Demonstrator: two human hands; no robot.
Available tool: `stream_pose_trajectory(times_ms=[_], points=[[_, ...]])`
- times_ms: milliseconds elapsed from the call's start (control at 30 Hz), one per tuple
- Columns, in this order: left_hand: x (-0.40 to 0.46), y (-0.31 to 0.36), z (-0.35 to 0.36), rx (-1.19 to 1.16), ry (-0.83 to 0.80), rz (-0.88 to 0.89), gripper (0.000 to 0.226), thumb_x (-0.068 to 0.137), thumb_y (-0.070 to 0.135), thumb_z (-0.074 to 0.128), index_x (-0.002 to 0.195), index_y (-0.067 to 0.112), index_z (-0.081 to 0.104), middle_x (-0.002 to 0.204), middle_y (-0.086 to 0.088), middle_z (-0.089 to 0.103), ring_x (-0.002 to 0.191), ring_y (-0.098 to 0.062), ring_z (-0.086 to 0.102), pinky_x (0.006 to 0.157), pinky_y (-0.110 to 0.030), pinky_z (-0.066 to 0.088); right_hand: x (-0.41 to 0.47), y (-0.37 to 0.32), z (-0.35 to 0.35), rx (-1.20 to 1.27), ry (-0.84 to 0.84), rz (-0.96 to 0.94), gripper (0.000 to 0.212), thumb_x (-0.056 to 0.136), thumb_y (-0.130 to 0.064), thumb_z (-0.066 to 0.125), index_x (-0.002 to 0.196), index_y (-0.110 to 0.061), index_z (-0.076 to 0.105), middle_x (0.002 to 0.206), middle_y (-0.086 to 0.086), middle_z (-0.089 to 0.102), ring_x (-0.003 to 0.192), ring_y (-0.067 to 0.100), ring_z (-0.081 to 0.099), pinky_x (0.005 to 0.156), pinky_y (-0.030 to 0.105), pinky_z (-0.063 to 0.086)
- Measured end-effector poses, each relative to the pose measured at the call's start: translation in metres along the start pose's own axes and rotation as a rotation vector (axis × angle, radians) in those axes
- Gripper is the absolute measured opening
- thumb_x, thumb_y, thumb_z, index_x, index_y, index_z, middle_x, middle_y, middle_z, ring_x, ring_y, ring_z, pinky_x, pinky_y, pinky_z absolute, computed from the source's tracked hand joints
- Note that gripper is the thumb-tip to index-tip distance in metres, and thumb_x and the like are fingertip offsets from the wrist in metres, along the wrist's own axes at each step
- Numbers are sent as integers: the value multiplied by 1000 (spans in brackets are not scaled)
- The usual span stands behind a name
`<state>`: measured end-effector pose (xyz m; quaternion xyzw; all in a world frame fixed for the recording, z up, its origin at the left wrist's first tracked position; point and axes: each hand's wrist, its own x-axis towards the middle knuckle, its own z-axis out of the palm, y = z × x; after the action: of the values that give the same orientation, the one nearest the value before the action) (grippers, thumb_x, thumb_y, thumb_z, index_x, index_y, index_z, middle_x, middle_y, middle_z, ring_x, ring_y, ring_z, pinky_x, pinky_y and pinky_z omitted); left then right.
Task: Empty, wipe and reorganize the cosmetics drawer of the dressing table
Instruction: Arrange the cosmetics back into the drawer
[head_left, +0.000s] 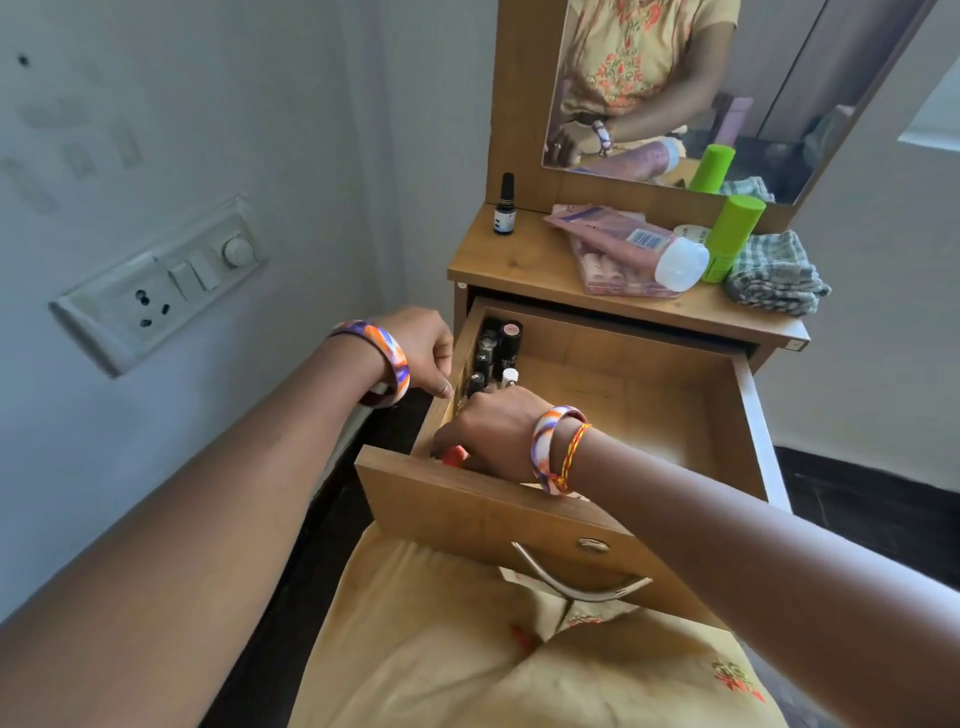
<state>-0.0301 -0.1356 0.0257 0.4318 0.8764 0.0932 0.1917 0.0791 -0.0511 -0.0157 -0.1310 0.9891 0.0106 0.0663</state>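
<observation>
While the drawer (613, 415) stands pulled out, small dark bottles (493, 353) are seen lined upright along its left wall. An orange-red item (455, 456) is gripped in the curled right hand (493, 431) at the near-left corner. The left hand (426, 345) (fingers bent, nothing visibly held) is rested on the drawer's left edge. A pink tube (639, 247), green bottle (730, 236) and checked cloth (774, 275) are left on the tabletop.

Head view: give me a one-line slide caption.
Right hand lines small cosmetics along the open drawer's left wall while the left hand rests on its rim.
</observation>
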Motion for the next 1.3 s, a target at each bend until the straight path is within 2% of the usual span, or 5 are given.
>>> stream_pose_trajectory(times_ms=[300, 700, 967, 1133, 1300], points=[[-3, -3, -2, -51, 74, -6, 13, 81, 11, 68, 91, 3, 67, 75, 0, 56, 66, -11, 50, 52, -13, 34, 8, 10, -13, -52, 92, 162, 28, 93, -20, 46, 119, -22, 56, 92, 5, 66, 72, 20, 57, 69, 31, 56], [-3, -6, 1, -75, 71, -21, 16, 82, 14, 67, 93, 2, 66, 85, -4, 59, 77, -14, 53, 52, -13, 33, 7, 12, -10, -27, 81, 158, 27, 93, -20, 49, 118, -21, 57, 97, 5, 65, 72, 18, 51, 71, 29, 54], [1, 0, 2, -76, 60, -9, 11, 81, 9, 68, 90, 1, 66, 66, 6, 50, 58, -5, 45, 51, -13, 32, 6, 13, -7, 7, 111, 176, 30, 93, -22, 48, 122, -21, 55, 97, 5, 67, 81, 22, 65, 73, 32, 58], [2, 0, 3, -71, 54, 0, 12, 81, 9, 67, 90, 1, 67, 80, -2, 58, 67, -9, 49, 53, -13, 34, 5, 14, -5, -4, 97, 174, 32, 93, -23, 49, 124, -21, 56, 101, 5, 68, 84, 22, 66, 73, 32, 58], [3, -1, 4, -71, 41, -2, 11, 81, 10, 68, 89, 3, 66, 79, -2, 58, 73, -12, 52, 55, -14, 36, 4, 15, -8, 65, 63, 202, 28, 91, -26, 51, 117, -21, 60, 99, 4, 67, 86, 21, 64, 74, 32, 57]])
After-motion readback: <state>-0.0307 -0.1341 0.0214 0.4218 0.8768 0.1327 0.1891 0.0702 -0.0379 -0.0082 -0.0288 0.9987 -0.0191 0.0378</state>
